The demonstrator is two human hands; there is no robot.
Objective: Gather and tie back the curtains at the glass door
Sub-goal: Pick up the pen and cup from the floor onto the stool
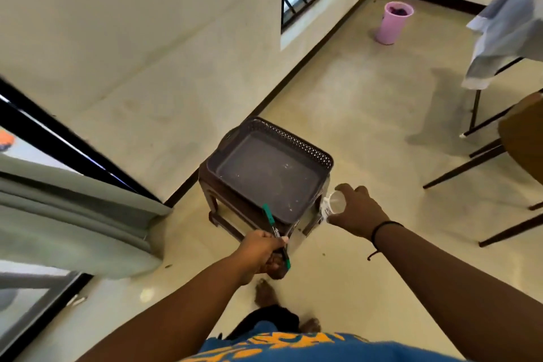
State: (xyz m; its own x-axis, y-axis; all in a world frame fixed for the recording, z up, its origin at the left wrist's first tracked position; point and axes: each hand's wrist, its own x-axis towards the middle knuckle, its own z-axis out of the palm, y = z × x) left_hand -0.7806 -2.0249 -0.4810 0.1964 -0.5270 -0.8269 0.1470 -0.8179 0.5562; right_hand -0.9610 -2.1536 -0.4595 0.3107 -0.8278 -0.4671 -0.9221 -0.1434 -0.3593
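Note:
A grey-green curtain (67, 214) hangs in folds at the left, in front of the black-framed glass door (38, 126), its hem touching the floor. My left hand (260, 253) grips two green-capped markers (271, 222) that point up toward a dark plastic tray. My right hand (357, 210) holds a small clear plastic cup (333, 204) tipped on its side, just right of the tray's near corner. Neither hand touches the curtain.
The dark lattice-rimmed tray (296, 141) sits on a brown stool (223, 214) by the wall. A pink bin (393, 22) stands on the floor at the back. At the right are a cloth-draped table (505, 29) and a wooden chair (523, 141). My bare feet (266, 292) are below.

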